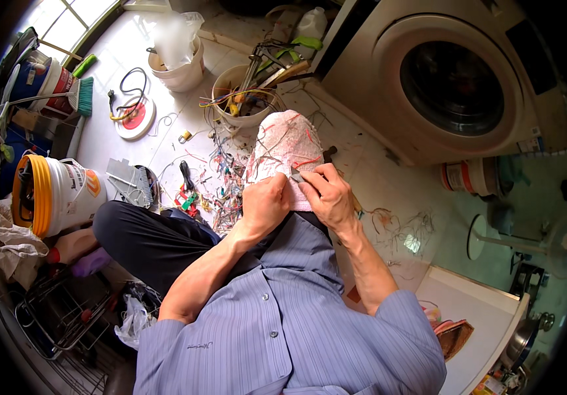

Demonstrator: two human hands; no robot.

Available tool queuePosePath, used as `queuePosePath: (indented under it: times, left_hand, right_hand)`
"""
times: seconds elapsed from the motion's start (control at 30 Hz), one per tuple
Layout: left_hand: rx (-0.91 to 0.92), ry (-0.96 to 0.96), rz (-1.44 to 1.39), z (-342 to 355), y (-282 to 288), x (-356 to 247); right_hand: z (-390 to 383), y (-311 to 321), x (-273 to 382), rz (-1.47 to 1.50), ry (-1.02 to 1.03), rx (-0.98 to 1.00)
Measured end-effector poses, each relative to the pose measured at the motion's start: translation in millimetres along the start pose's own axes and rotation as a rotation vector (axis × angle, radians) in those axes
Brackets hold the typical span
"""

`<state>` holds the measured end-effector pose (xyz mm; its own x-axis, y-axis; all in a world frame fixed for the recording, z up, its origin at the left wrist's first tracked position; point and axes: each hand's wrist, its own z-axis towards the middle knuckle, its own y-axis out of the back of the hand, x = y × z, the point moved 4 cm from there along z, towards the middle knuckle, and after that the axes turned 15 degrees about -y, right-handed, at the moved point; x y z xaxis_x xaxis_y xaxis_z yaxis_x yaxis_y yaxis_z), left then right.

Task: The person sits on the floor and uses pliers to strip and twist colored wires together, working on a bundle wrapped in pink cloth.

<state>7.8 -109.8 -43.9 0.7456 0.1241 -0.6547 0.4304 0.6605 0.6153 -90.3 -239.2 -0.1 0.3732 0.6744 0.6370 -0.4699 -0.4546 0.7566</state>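
Observation:
A pale pink towel (280, 141) lies over my raised knee, with thin red and dark wire scraps scattered on it. My left hand (267, 204) is closed in a fist on the towel's near left part; whatever it grips is hidden by the fingers. Close beside it, my right hand (328, 199) pinches a small grey blade (296, 175) between thumb and fingers. The blade's tip points toward my left hand, over the cloth. Beyond the towel, a heap of cut wires (227, 174) in many colours is spread on the tiled floor.
A white bucket (228, 82) of tools and cables stands just past my knee, another bucket (184, 76) with a plastic bag behind it. A washing machine (362, 92) fills the far right. Left are a round lid (125, 128) with a cable and a yellow-rimmed bucket (76, 197).

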Motion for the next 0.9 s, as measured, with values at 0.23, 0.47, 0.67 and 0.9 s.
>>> queuePosePath:
  times: [0.23,0.47,0.67,0.9]
  left_hand:
    - [0.011,0.008,-0.062,-1,2,4]
    - [-0.023,0.512,-0.561,-2,3,21]
    - [-0.034,0.484,-0.504,-2,3,16]
    - [-0.045,0.054,-0.135,-6,11,-1]
  right_hand:
    - [-2,-2,3,-0.043,0.040,-0.022]
    - [-3,0,-2,0.019,0.053,-0.016]
    - [-3,6,-10,0.104,-0.100,0.009]
    - [-6,-1,-5,-0.008,-0.052,-0.035]
